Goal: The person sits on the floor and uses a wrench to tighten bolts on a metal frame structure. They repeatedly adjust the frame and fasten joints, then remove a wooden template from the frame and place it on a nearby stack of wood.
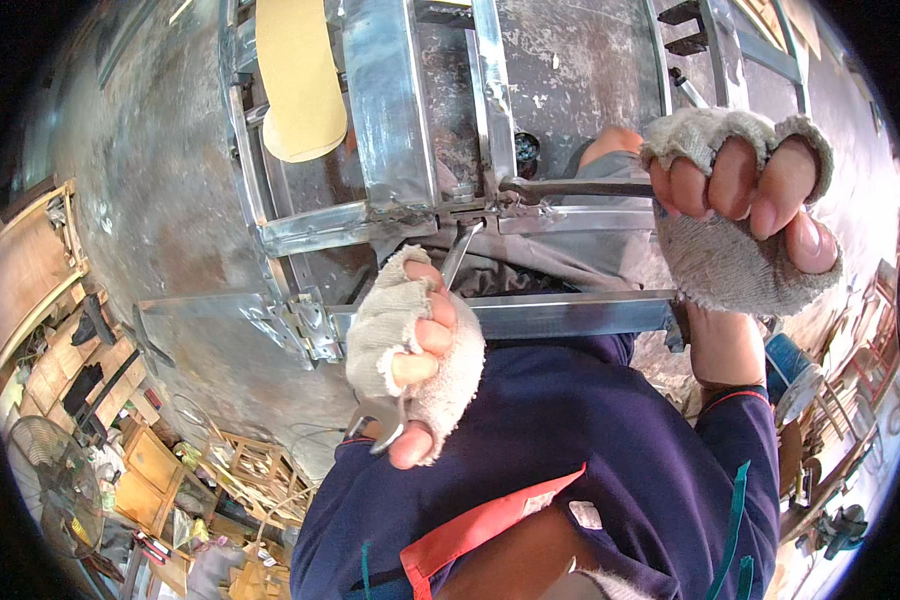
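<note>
A welded steel frame (390,110) lies in front of me, its lower bar across my lap. My left hand (415,350), in a fingerless knit glove, is closed round an open-end wrench (380,412). One open jaw sticks out below the fist; the other end reaches up to the frame's cross bar, near a bolt (461,191). My right hand (745,205), gloved the same way, grips a long dark wrench (585,188). That tool lies level above the cross bar, its left end beside the bolt. The hidden contact there I cannot make out.
A yellow sole-shaped sheet (305,90) rests on the frame's left part. Behind the bars sits a small dark cup of bits (526,148). More steel framing (725,60) stands at far right. A fan (55,470) and wooden scraps (150,480) lie at lower left, a blue bucket (790,360) at right.
</note>
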{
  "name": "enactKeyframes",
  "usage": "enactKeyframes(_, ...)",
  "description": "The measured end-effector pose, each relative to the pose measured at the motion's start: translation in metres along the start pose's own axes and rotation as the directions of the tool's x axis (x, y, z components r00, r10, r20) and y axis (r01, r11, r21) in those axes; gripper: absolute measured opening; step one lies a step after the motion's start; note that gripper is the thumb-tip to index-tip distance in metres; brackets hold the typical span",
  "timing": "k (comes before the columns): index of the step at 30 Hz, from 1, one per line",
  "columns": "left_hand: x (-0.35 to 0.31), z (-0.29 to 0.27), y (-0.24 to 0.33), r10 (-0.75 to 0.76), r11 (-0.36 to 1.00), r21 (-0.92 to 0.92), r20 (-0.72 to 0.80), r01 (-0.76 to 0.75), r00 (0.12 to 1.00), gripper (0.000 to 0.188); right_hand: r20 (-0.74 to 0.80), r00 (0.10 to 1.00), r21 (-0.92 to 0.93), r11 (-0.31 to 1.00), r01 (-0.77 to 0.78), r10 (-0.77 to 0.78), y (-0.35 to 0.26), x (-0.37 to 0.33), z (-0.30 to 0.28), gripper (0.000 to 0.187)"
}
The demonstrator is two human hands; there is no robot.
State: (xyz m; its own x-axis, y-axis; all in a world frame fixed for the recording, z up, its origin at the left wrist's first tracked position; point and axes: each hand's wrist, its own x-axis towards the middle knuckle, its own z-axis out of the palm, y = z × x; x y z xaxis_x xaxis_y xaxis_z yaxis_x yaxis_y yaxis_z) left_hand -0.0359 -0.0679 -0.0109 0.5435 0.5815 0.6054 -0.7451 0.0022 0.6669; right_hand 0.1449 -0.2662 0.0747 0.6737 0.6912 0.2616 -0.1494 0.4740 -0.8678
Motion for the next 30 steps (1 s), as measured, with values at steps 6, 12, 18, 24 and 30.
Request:
enactKeyframes(6, -0.003, -0.012, 0.003, 0.021, 0.997, -0.076, 0.053, -0.017, 0.998, 0.079, 0.037, 0.999, -0.011, 1.000, -0.002, 0.002, -0.002, 0.002, 0.001, 0.030)
enactKeyframes(12, 0.010, 0.000, 0.000, -0.044, 0.999, -0.012, 0.046, 0.044, 0.998, 0.076, -0.007, 1.000, 0.003, 1.000, 0.030, -0.030, 0.003, -0.005, 0.004, 0.030)
enactKeyframes(18, 0.013, 0.004, -0.002, -0.059, 0.997, 0.044, 0.082, 0.056, 0.995, 0.074, -0.098, 0.995, -0.037, 0.999, -0.012, 0.008, -0.007, 0.002, 0.021, 0.031)
enactKeyframes(24, 0.028, 0.001, -0.001, -0.177, 0.984, 0.006, 0.194, 0.179, 0.965, 0.074, 0.010, 0.999, -0.064, 0.997, -0.044, 0.045, -0.007, -0.001, 0.005, 0.033)
enactKeyframes(30, 0.024, 0.007, -0.008, -0.153, 0.986, -0.062, 0.045, 0.155, 0.987, 0.077, 0.039, 0.999, -0.039, 0.999, -0.008, 0.010, -0.009, 0.005, 0.009, 0.036)
